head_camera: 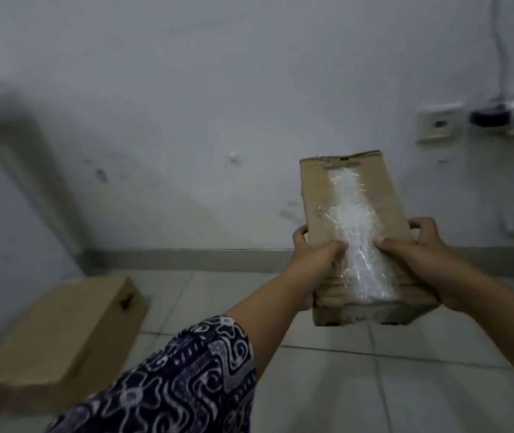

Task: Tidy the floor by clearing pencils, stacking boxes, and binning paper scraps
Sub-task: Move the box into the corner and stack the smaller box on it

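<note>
Nearest me, a dark patterned sleeve is reaching out from the lower left, and at the near left a flat cardboard box is lying on the pale tiled floor, well apart from the hands. Further out on the right, both hands are holding a taped cardboard box up off the floor, the left hand and the right hand each closing around its near end with thumbs pressing on top beside the shiny tape strip and fingers curling around the sides. Beyond the box's far end, the grey wall is rising above the skirting, with a wall socket at the far right.
</note>
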